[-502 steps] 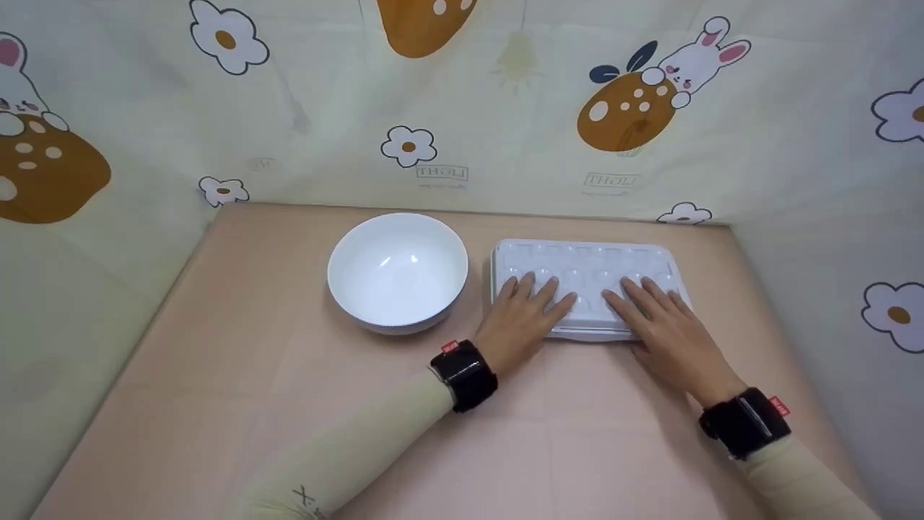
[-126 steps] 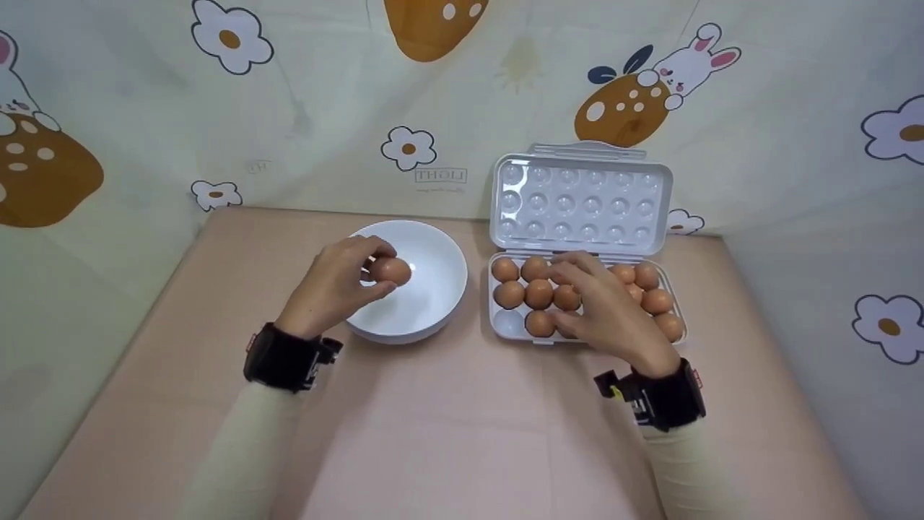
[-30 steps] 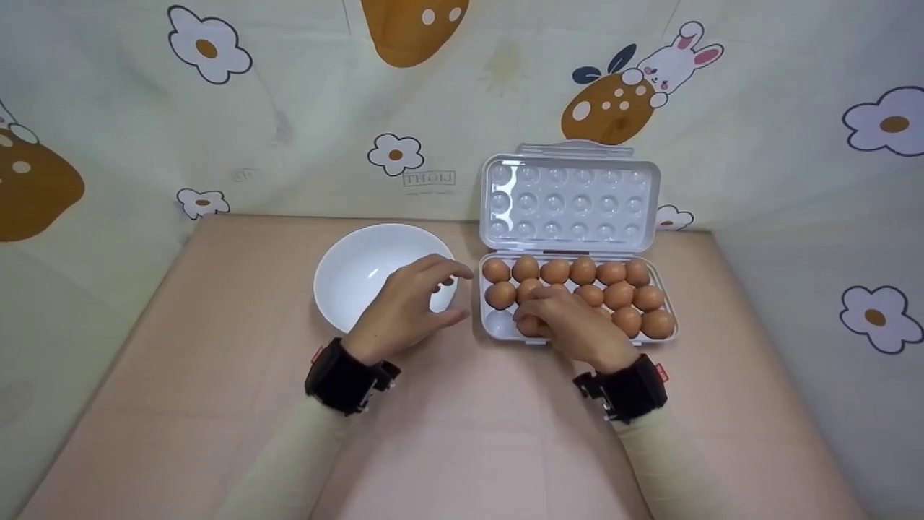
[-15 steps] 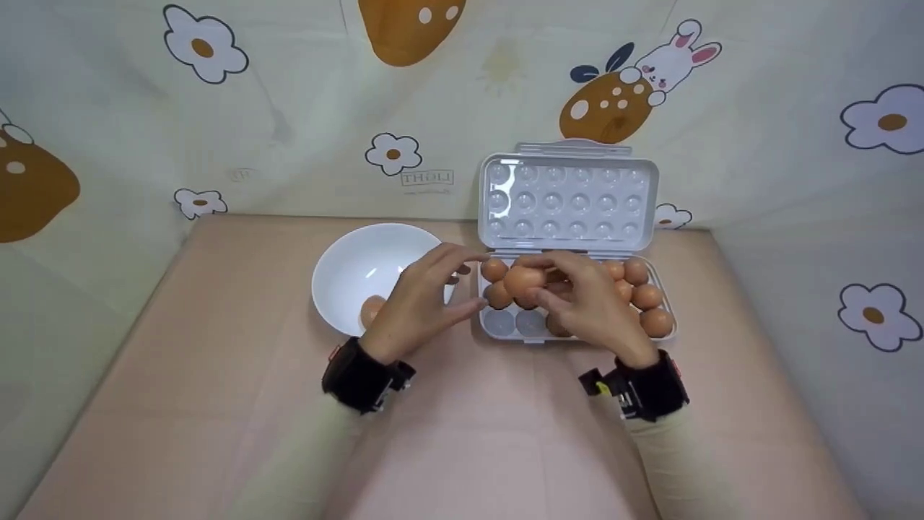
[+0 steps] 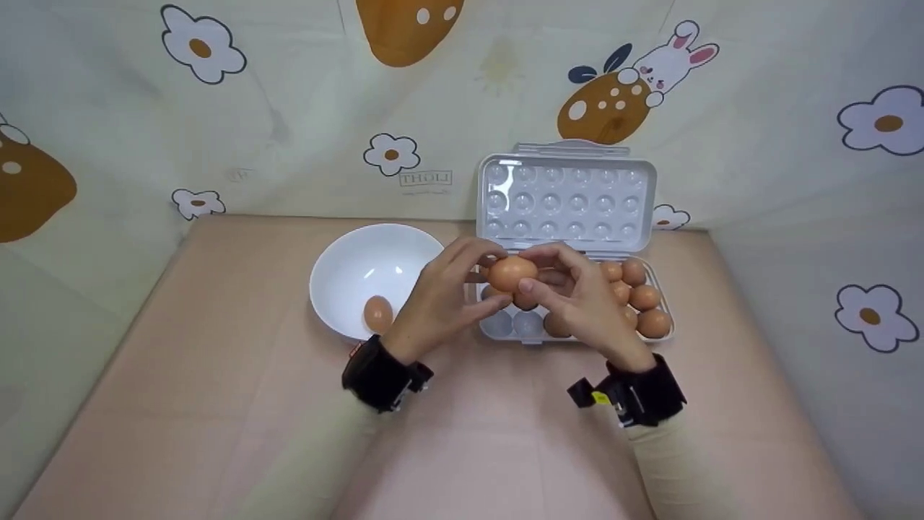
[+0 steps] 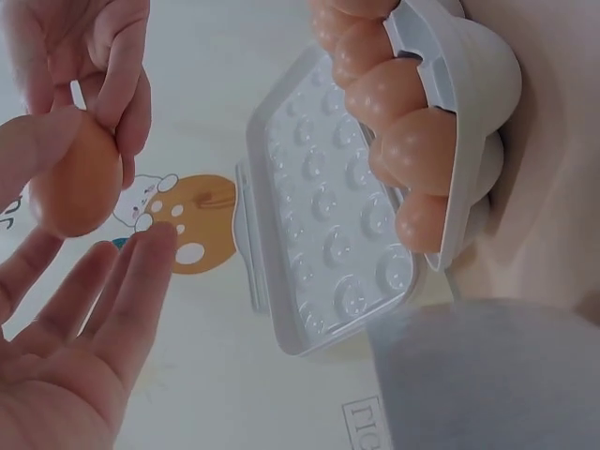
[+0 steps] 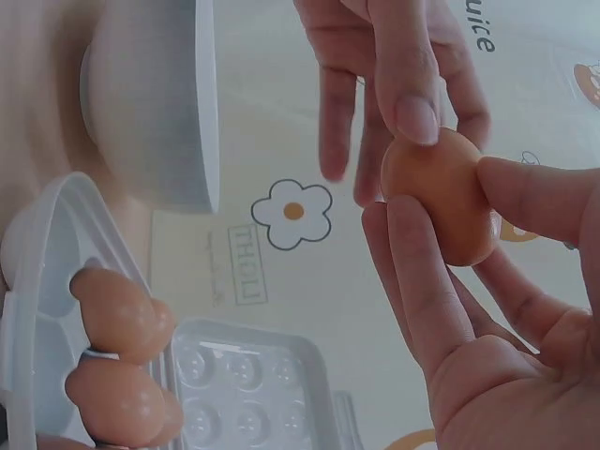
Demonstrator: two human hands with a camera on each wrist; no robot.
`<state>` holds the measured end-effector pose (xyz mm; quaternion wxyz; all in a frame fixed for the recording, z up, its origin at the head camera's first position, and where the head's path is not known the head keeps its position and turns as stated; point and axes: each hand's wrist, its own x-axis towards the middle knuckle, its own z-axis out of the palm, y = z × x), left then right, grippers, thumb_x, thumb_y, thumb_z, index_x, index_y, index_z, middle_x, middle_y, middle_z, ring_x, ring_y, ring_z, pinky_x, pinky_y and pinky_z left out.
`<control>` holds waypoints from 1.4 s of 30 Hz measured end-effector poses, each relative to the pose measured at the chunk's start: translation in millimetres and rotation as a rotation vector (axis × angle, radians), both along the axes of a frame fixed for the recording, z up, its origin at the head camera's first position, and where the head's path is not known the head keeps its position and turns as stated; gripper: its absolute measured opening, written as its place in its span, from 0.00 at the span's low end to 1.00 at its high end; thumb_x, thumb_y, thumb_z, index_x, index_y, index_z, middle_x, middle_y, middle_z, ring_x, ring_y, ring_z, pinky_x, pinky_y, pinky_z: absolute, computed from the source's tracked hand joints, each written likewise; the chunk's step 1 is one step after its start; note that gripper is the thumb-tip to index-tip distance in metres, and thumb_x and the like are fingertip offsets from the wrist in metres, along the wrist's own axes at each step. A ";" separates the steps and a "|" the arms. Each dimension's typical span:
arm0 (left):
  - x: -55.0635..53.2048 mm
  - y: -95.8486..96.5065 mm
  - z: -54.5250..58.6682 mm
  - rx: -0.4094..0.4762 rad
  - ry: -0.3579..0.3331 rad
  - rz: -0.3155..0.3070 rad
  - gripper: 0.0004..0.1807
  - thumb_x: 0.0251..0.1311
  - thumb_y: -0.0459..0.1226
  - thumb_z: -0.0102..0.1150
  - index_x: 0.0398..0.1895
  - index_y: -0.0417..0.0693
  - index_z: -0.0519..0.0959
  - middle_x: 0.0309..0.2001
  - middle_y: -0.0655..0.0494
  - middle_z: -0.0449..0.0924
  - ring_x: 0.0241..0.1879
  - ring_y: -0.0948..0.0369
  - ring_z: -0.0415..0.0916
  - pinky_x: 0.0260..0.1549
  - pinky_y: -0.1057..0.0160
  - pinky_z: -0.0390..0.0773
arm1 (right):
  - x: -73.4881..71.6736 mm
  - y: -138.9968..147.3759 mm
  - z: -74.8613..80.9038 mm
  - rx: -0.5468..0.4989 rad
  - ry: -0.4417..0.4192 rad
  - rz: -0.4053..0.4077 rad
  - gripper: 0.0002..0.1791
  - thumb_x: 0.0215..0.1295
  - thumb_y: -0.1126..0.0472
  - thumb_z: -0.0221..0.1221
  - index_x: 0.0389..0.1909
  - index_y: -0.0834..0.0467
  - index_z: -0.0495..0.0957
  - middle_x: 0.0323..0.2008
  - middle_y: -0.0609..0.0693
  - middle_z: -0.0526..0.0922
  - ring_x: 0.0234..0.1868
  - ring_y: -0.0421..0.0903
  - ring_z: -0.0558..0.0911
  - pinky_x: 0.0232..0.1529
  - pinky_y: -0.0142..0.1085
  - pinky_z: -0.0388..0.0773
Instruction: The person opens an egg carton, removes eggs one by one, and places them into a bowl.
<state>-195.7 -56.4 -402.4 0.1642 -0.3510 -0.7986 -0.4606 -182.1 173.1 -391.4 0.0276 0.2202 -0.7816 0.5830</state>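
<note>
A brown egg point(image 5: 513, 274) is held in the air over the near-left part of the egg box point(image 5: 531, 341). My right hand point(image 5: 595, 310) pinches it between thumb and fingers from the right. From the left, my left hand point(image 5: 447, 296) has its thumb and fingers on the egg's other end; both hands are on it in the right wrist view. One more egg point(image 5: 378, 315) lies in the white bowl point(image 5: 336, 274). Several eggs point(image 5: 644, 297) sit in the box, partly hidden by my hands. Two front-left cups hold no egg.
The box's dimpled lid point(image 5: 567, 202) stands raised at the back. Behind it hangs a patterned cloth point(image 5: 289, 144). The pink-beige tabletop point(image 5: 462, 448) stretches in front of the box and bowl.
The box, closed at first, has been opened. An egg now lies in the bowl. My right hand has lifted another from the front row, and my left hand has moved right onto it.
</note>
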 end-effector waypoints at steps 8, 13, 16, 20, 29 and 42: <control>1.0 -1.6 0.4 0.001 0.032 -0.011 0.24 0.59 0.33 0.78 0.57 0.41 0.79 0.52 0.51 0.81 0.52 0.61 0.82 0.49 0.72 0.83 | 0.5 -7.2 -2.9 -0.060 -0.014 0.052 0.20 0.72 0.66 0.67 0.62 0.62 0.78 0.57 0.56 0.86 0.57 0.52 0.87 0.59 0.41 0.84; 1.2 -6.8 2.9 -0.031 0.035 -0.017 0.23 0.59 0.34 0.79 0.56 0.41 0.80 0.52 0.51 0.81 0.51 0.62 0.81 0.49 0.72 0.83 | 0.4 -7.2 -3.8 -0.034 -0.018 0.067 0.21 0.71 0.68 0.67 0.63 0.64 0.78 0.58 0.57 0.85 0.59 0.52 0.86 0.60 0.41 0.83; 0.2 -11.3 6.3 -0.042 0.030 -0.021 0.23 0.58 0.34 0.79 0.55 0.41 0.81 0.52 0.51 0.81 0.50 0.62 0.82 0.49 0.72 0.83 | 0.6 -5.0 -2.2 -0.024 -0.026 0.076 0.22 0.71 0.68 0.67 0.64 0.63 0.78 0.59 0.57 0.85 0.60 0.52 0.85 0.61 0.41 0.83; -2.7 -21.0 14.3 -0.058 0.008 -0.011 0.23 0.58 0.31 0.78 0.55 0.42 0.81 0.52 0.52 0.81 0.51 0.63 0.81 0.49 0.71 0.83 | 1.7 2.1 3.1 0.041 0.030 0.036 0.23 0.70 0.66 0.69 0.65 0.58 0.79 0.58 0.52 0.86 0.60 0.49 0.85 0.60 0.40 0.83; -17.2 -61.1 31.6 -0.191 0.003 0.080 0.23 0.59 0.32 0.78 0.56 0.44 0.80 0.52 0.52 0.82 0.51 0.61 0.82 0.49 0.69 0.84 | 0.4 18.5 12.8 0.276 0.249 -0.045 0.27 0.65 0.68 0.72 0.65 0.52 0.81 0.59 0.45 0.84 0.53 0.46 0.85 0.58 0.36 0.84; -37.0 -113.4 40.8 -0.374 -0.101 0.148 0.22 0.57 0.30 0.78 0.54 0.44 0.81 0.48 0.50 0.82 0.47 0.55 0.84 0.48 0.57 0.86 | -5.1 43.3 -1.5 0.548 0.428 -0.042 0.29 0.58 0.70 0.75 0.60 0.51 0.83 0.60 0.44 0.83 0.63 0.43 0.80 0.62 0.36 0.79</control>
